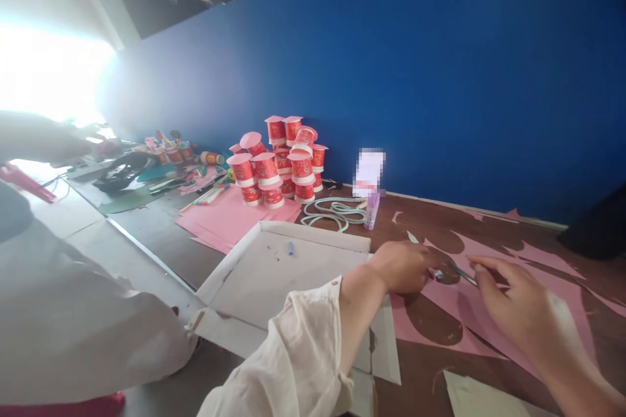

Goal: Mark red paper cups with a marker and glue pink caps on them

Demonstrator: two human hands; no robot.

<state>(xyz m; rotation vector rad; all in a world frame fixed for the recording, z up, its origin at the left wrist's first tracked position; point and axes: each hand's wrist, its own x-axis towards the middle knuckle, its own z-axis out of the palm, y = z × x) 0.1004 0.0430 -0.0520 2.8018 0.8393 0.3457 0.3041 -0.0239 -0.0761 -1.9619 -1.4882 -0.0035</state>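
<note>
A: Head view first; got right hand [513,303]?
B: Got it; see thumb and fingers closed on near end of slim metal tool [462,272]; can't name tool type, partly hidden behind left hand [403,267].
A: And left hand's state?
B: Palm down, fingers bent, close beside tool; can't tell clamped or loose, too blurred; note small pale piece [437,275] right by left fingertips.
A: Where to log tool?
B: Between both hands, slanted just above pink sheets [457,300]; add pointed metal tip [412,236] beyond left hand, maybe same tool, can't confirm.
A: Sheets?
B: Spread flat on brown tabletop [411,365], under and around both hands; cut through with rounded holes, brown showing through.
A: Left of those?
B: Put down shallow white cardboard tray [313,229], partly under left forearm; inside, small blue piece [291,248]; behind tray, pink paper stack [220,215] and stacked red cups [267,169], many topped with pink discs.
A: Near blue wall panel [464,78]?
B: Tag coiled pale cable [332,212] right of cups; purple tube [372,212] upright just beside cable; far left, mark co-worker's pale clothing [98,313], well apart from both hands.
</note>
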